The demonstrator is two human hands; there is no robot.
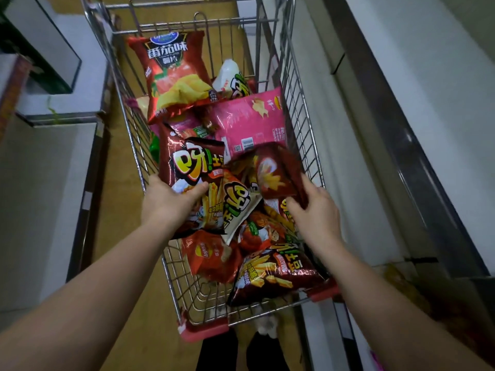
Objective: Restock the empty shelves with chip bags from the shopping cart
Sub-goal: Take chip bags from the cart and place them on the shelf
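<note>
While we look down into the cart [300, 108], both our hands are inside it, each one holding a chip bag. Our left hand [168, 199] grips a dark red fries bag [192, 167] at its lower left side — the thumb lies over the front of the bag and the other fingers are hidden behind it. Our right hand [313, 207] holds a second dark bag [276, 172] by its lower edge, with the fingers curled round it; this bag is blurred, so we cannot read its print. The two bags are near each other, above the pile in the middle of the cart.

Under them lie more bags. A white fries bag [238, 204] is between our hands, tilted. Close to the near end of the cart we see an orange bag [211, 258] and beside it, to the right, another dark fries bag [276, 274] that leans on the cart's edge. Farther away a pink bag [249, 119] lies flat with its back side up, and a big red tomato bag [176, 76] stands tilted against the left wall of the cart.

White shelves [428, 108] run along the right of the cart, and a grey shelf [40, 162] is on the left. The floor [117, 236] is yellowish.
</note>
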